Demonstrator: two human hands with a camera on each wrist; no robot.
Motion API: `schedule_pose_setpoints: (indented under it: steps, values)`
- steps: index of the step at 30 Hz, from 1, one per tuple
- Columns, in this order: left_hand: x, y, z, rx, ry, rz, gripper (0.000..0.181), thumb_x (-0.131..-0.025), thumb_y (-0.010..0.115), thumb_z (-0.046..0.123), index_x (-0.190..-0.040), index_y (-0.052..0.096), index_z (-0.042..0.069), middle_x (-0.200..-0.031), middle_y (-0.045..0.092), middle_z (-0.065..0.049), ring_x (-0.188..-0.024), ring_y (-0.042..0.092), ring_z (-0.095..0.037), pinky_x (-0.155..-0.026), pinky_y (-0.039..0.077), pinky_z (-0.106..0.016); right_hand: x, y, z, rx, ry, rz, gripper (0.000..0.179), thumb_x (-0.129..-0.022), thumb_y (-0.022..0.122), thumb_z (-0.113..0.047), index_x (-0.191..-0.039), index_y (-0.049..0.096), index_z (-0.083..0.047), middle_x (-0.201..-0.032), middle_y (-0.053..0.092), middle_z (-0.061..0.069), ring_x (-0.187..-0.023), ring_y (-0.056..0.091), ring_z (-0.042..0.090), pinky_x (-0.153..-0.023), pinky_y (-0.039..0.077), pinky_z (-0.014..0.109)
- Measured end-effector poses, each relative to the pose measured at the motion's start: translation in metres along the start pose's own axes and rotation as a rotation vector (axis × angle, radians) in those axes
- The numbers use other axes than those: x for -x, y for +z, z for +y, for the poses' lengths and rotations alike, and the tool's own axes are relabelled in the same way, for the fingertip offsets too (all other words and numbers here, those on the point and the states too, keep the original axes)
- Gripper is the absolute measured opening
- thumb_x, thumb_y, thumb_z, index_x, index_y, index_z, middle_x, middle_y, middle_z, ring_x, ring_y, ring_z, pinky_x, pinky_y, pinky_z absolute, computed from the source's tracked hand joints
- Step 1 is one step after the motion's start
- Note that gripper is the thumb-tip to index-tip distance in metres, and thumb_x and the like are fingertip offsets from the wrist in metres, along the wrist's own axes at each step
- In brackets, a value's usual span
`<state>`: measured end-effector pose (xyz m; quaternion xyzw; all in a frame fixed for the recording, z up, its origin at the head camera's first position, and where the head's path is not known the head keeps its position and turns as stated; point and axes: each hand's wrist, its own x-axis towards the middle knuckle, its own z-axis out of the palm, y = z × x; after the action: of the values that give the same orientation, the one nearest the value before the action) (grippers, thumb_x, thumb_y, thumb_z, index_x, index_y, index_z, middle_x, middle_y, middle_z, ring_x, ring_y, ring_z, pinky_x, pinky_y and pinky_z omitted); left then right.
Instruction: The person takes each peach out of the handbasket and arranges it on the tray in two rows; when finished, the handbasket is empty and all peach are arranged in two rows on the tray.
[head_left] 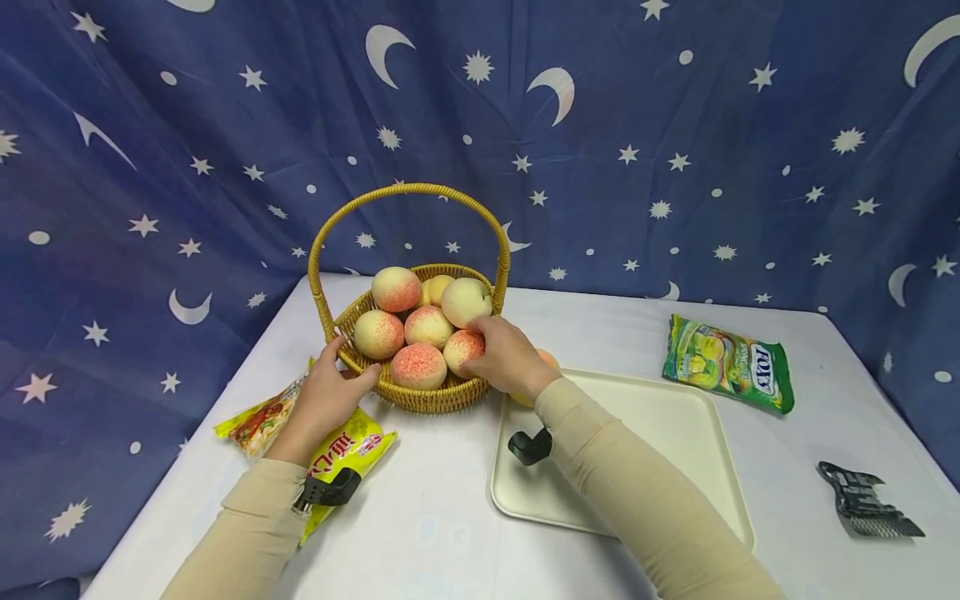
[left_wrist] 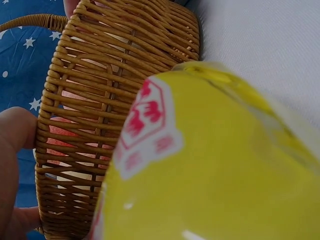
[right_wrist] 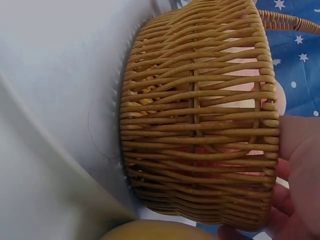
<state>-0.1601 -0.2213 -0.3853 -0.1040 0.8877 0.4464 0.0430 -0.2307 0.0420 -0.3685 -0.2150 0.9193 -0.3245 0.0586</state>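
A wicker basket (head_left: 420, 402) with a tall arched handle holds several pale, red-speckled peaches (head_left: 417, 367). My left hand (head_left: 324, 404) is at its left front, thumb and finger spread wide, their tips touching the rim. My right hand (head_left: 516, 357) reaches over the right rim, thumb and index finger about a red-speckled peach (head_left: 459, 354). A paler peach (head_left: 467, 302) lies just behind that one. The basket weave hides part of the fruit in both wrist views. Under my left forearm lies a yellow snack bag (head_left: 348, 446).
A cream tray (head_left: 675, 458) stands right of the basket. Orange-yellow fruit (head_left: 548, 358) shows partly behind my right wrist, at the tray's corner. Another food packet (head_left: 258, 423) lies at left. A green FOXS bag (head_left: 727, 363) and a black packaged item (head_left: 862, 502) are on the right.
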Motion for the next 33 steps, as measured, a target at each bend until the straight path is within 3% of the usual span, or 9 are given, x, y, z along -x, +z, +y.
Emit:
schedule_pose_setpoints:
  steps: [6, 15, 24, 33]
  values:
    - [0.0010, 0.0006, -0.0012, -0.002, -0.006, -0.004, 0.094, -0.096, 0.060, 0.047, -0.163, 0.002, 0.014, -0.154, 0.032, -0.026, -0.133, 0.042, -0.040, -0.105, 0.038, -0.057, 0.0020, 0.0016, 0.0023, -0.046, -0.003, 0.007, 0.056, -0.085, 0.080, -0.020, -0.134, 0.060, -0.005, -0.131, 0.058, 0.009, -0.122, 0.052, 0.022, -0.105, 0.041, 0.036]
    - [-0.0007, 0.0013, -0.0013, -0.008, -0.001, 0.010, 0.093, -0.096, 0.060, 0.046, -0.163, 0.004, 0.013, -0.149, 0.037, -0.026, -0.131, 0.044, -0.040, -0.102, 0.039, -0.056, -0.0008, 0.0036, 0.0028, -0.012, -0.032, 0.009, 0.058, -0.080, 0.084, -0.022, -0.131, 0.062, -0.004, -0.129, 0.058, 0.010, -0.120, 0.051, 0.024, -0.105, 0.040, 0.037]
    - [-0.0015, 0.0010, -0.0021, 0.001, -0.002, 0.012, 0.095, -0.095, 0.060, 0.048, -0.163, 0.003, 0.014, -0.152, 0.035, -0.026, -0.133, 0.042, -0.040, -0.106, 0.036, -0.058, 0.0003, 0.0051, 0.0002, 0.038, -0.005, -0.016, 0.064, -0.082, 0.084, -0.027, -0.138, 0.060, -0.004, -0.136, 0.051, 0.012, -0.125, 0.046, 0.026, -0.108, 0.037, 0.037]
    - [-0.0020, 0.0013, -0.0035, 0.012, -0.002, 0.013, 0.094, -0.095, 0.060, 0.045, -0.163, 0.003, 0.014, -0.152, 0.035, -0.026, -0.133, 0.043, -0.039, -0.106, 0.037, -0.057, -0.0023, 0.0028, -0.0057, 0.140, -0.014, -0.028, 0.053, -0.079, 0.084, -0.026, -0.128, 0.068, -0.014, -0.122, 0.064, 0.004, -0.114, 0.056, 0.021, -0.098, 0.045, 0.037]
